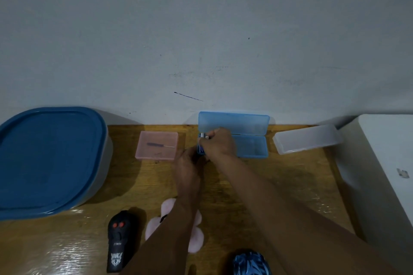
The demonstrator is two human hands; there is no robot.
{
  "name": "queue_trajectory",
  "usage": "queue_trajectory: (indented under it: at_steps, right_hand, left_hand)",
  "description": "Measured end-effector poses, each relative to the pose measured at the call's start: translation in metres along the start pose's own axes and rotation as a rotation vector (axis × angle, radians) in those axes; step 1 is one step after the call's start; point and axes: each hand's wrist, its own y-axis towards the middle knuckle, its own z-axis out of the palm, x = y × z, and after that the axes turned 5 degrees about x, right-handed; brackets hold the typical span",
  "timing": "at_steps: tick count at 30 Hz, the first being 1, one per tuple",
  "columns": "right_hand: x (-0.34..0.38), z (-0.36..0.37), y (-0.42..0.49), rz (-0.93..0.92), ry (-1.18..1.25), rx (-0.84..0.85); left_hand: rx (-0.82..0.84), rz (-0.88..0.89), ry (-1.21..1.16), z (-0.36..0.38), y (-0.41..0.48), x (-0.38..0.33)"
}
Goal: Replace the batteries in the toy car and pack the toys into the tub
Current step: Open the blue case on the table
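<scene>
My right hand is closed on a small bunch of batteries, blue with white tips, held at the left end of the open blue case. My left hand meets it from below, fingertips pinched at the batteries' lower end. The blue and black toy car lies at the bottom edge, partly cut off and under my right forearm. The tub stands at the left with its blue lid on. A black remote and a pink plush toy lie near me.
A pink shallow box holds a small screwdriver. A clear plastic box sits at the back right beside a white block. The wooden table ends at the wall behind.
</scene>
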Motion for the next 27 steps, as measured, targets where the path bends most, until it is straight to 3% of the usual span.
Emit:
queue_trajectory:
  at_steps: [13, 20, 27]
  right_hand:
    - [-0.002, 0.0, 0.008, -0.012, 0.063, -0.002]
    - [0.001, -0.028, 0.007, 0.029, 0.143, 0.148]
    - [0.0, -0.074, -0.021, 0.172, 0.552, 0.451]
  left_hand:
    - [0.003, 0.026, 0.059, 0.004, 0.003, 0.009]
    - [0.013, 0.03, 0.044, 0.002, -0.001, 0.005]
    - [-0.004, 0.005, 0.084, 0.003, -0.002, 0.001]
